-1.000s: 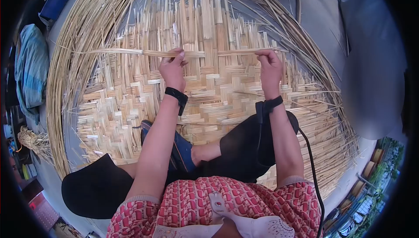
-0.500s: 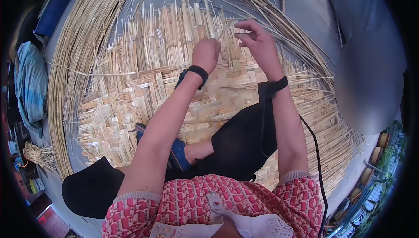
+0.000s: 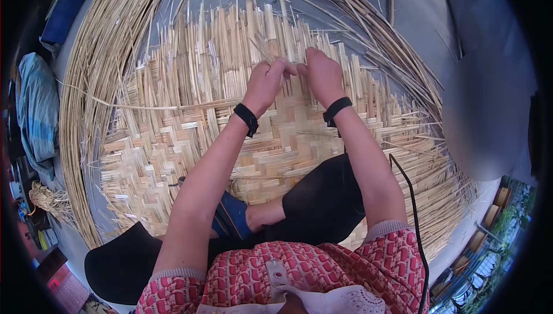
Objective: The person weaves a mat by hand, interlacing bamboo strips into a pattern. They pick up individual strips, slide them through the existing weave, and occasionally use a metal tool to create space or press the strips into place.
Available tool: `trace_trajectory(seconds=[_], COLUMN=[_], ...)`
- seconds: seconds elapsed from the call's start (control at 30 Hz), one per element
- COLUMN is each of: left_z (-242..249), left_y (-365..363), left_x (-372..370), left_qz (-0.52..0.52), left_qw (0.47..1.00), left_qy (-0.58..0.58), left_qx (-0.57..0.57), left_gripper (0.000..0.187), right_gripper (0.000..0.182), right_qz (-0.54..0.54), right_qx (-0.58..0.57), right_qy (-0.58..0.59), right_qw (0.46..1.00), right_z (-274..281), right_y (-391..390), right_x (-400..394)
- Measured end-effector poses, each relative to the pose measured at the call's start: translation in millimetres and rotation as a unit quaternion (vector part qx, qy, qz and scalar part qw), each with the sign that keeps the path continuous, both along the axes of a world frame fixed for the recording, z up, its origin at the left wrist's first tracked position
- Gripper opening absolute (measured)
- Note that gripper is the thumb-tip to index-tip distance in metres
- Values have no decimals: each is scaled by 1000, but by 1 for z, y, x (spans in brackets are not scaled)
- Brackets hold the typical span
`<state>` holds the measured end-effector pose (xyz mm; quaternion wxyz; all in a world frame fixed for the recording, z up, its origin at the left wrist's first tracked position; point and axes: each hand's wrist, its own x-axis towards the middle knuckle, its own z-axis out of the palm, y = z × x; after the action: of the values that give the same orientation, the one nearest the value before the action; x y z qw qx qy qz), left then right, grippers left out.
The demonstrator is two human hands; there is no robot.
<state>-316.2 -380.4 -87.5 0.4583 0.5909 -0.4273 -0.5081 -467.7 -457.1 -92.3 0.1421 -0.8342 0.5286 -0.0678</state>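
Observation:
A large woven mat (image 3: 271, 132) of pale split reeds lies on the floor beneath my hands, its far edge ending in loose upright strips. Over the far middle of the mat, my left hand (image 3: 268, 85) is closed around thin reed strips (image 3: 260, 47), whose ends stick up past the knuckles. My right hand (image 3: 324, 79) is right beside it, fingers pinched together almost touching the left fingertips. Whatever lies between the right fingers is hidden. A long reed (image 3: 196, 106) crosses the weave to the left. Two long stalks rise from the far edge just beyond my hands.
A thick bundle of long reeds (image 3: 95, 89) curves along the left, and more loose reeds (image 3: 368, 29) lie at the far right. My blue shoe (image 3: 233, 213) rests on the mat. A black cable (image 3: 416, 222) hangs by my right arm. A blue-white bag (image 3: 36, 112) stands far left.
My right hand has moved down and left, closing its spread fingers beside the left hand. My left hand has shifted slightly down and left. The view has tilted slightly.

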Motion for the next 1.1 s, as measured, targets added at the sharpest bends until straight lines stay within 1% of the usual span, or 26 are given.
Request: trace_trajectory(seconds=[0.1,0.13,0.17,0.23,0.27,0.37,0.43,0.47,0.5,0.57,0.6,0.63,0.7,0.73,0.77,0.8,0.83,0.87,0.9,0.93,0.97,1.0,1.03,1.07,1.1], left_z=[1,0,-2,-5,-6,-5,-10,-13,-14,-14,-10,-10,-14,-16,-19,-19,-19,-19,-18,-17,-16,-17,-18,-10,0], left_y=[3,2,0,-6,-9,-17,-19,-16,-14,-14,-12,-11,-17,-22,-25,-25,-23,-20,-14,-8,-1,10,23,36,49], left_x=[-9,-11,-12,-10,-9,-10,-12,-15,-16,-11,-10,-10,-12,-13,-15,-21,-28,-33,-30,-21,-10,4,17,25,28], left_qz=[20,39,38,57,59,59,54,52,57,68,71,71,78,62,46,50,4,-45,-45,-8,30,77,119,64,9], left_qw=[998,995,995,989,989,985,980,979,978,977,978,977,975,974,972,972,977,980,980,967,947,987,992,950,833], left_qy=[64,92,94,132,134,154,179,181,188,191,189,189,200,198,194,197,172,144,143,223,300,137,-32,-302,-548], left_qx=[10,3,4,22,21,53,73,73,69,58,60,64,61,92,122,119,123,128,129,120,108,44,-21,-53,-80], left_gripper=[37,34,34,30,30,28,27,27,26,26,26,27,25,26,28,28,36,46,46,54,63,53,45,46,49], right_gripper=[27,23,23,21,21,18,19,22,22,29,36,34,30,30,28,27,27,27,27,25,25,24,24,26,26], right_qz=[15,9,8,-44,-42,9,-1,-1,-2,-60,-70,-70,-58,-58,-15,32,36,103,168,84,84,116,140,173,174], right_qx=[32,56,57,145,144,142,73,56,55,155,204,235,299,297,257,216,217,149,78,75,73,-17,-106,-63,-64], right_qy=[0,-35,-32,-112,-111,-90,19,31,32,-55,-74,-130,-326,-322,-319,-316,-314,-287,-259,-269,-272,-122,30,114,110], right_qw=[999,998,998,982,982,986,997,998,998,985,974,961,895,897,912,923,924,941,948,957,956,986,984,976,976], right_z=[-20,-24,-26,-25,-24,-22,-14,-25,-25,-21,-25,-16,-7,-2,2,7,19,33,41,41,38,32,24,17,18], right_y=[-5,-8,-15,-26,-28,-28,-17,-18,-17,-22,-29,-28,-18,-10,-1,8,18,28,34,30,20,8,0,-3,0], right_x=[-2,-3,-5,-6,-7,-14,2,6,4,4,-2,-7,-20,-28,-35,-39,-41,-44,-46,-49,-60,-77,-89,-95,-94])
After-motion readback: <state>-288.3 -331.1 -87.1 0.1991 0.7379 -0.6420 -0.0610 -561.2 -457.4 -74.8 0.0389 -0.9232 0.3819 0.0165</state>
